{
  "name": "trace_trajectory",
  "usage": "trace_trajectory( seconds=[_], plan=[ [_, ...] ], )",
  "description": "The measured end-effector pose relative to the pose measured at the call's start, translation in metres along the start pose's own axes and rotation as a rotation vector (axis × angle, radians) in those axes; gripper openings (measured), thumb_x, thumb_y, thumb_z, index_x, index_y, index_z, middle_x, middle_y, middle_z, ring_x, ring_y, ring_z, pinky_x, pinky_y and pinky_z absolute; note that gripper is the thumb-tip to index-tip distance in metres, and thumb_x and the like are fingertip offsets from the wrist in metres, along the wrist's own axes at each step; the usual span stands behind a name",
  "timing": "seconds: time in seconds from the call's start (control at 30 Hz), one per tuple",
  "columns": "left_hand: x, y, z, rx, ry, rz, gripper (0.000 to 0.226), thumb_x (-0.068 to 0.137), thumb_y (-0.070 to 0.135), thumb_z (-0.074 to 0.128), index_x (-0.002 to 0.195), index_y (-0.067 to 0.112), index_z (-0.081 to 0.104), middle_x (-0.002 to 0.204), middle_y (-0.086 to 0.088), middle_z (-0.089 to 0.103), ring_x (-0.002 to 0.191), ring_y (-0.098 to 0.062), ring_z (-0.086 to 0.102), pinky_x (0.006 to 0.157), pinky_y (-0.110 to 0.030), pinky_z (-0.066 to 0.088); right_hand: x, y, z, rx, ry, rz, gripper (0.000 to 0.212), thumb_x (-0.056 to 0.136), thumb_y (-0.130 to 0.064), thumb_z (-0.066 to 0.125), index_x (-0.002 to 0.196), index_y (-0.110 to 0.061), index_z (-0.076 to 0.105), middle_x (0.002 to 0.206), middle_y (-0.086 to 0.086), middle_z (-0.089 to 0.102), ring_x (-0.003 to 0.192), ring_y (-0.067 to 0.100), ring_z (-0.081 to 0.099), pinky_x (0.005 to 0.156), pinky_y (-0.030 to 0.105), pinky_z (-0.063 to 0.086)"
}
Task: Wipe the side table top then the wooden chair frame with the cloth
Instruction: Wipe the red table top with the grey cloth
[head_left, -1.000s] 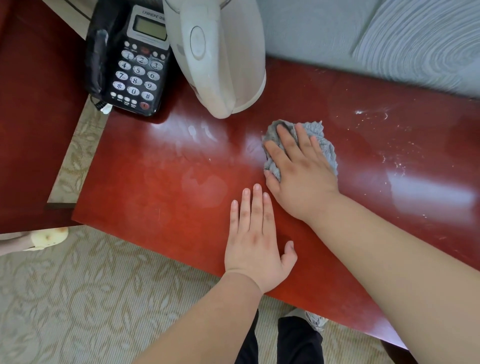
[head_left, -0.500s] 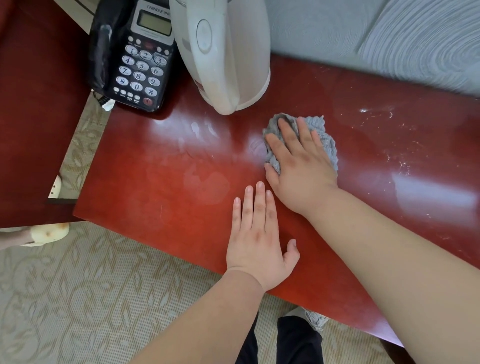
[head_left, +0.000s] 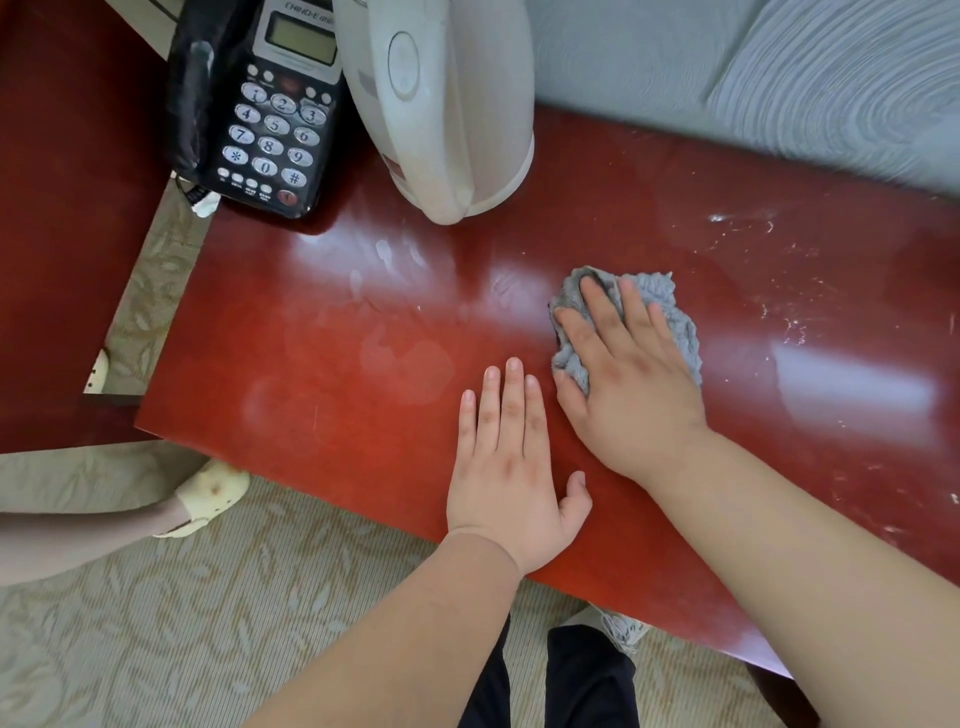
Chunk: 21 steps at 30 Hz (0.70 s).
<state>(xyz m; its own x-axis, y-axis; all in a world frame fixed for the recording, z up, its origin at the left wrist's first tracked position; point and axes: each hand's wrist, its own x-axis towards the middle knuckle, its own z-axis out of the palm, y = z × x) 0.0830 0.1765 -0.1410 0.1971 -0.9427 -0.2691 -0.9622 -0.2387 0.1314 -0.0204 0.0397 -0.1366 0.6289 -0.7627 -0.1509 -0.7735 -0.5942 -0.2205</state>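
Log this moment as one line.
step: wipe side table top | right hand: pressing cloth | left hand: flat beside cloth | specks: right end

The single head-worn camera is looking steeply down and a little forward from close above the red side table top (head_left: 291, 395), taking in the telephone (head_left: 270, 130) and white kettle (head_left: 447, 104) at its far edge, what may be grey upholstery (head_left: 779, 78) beyond, and patterned carpet (head_left: 156, 623) below.
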Motion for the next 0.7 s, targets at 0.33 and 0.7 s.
trace_trajectory(
  seconds=[0.33, 0.7],
  plan=[
    [-0.001, 0.0, 0.0, 0.02, -0.017, -0.01, 0.101, 0.09, 0.058, 0.045, 0.165, -0.001, 0.014, 0.174, -0.02, 0.0, 0.162, -0.035, -0.006, 0.13, -0.056, 0.009, 0.035, 0.042, -0.007, 0.036, 0.054, 0.158, 0.072, 0.102, -0.054, 0.034, 0.164, -0.02, 0.024, 0.173, 0.001, 0.015, 0.16, 0.025, 0.003, 0.13, 0.044, 0.003],
    [0.002, -0.001, -0.005, 0.075, -0.046, 0.013, 0.097, 0.093, 0.059, 0.039, 0.166, 0.002, 0.01, 0.175, -0.018, -0.002, 0.162, -0.035, -0.005, 0.129, -0.059, 0.009, -0.095, 0.024, 0.001, 0.034, -0.138, 0.155, 0.071, 0.106, -0.052, 0.035, 0.166, -0.021, 0.014, 0.174, -0.002, 0.0, 0.159, 0.02, -0.014, 0.13, 0.046, 0.004]
  ],
)
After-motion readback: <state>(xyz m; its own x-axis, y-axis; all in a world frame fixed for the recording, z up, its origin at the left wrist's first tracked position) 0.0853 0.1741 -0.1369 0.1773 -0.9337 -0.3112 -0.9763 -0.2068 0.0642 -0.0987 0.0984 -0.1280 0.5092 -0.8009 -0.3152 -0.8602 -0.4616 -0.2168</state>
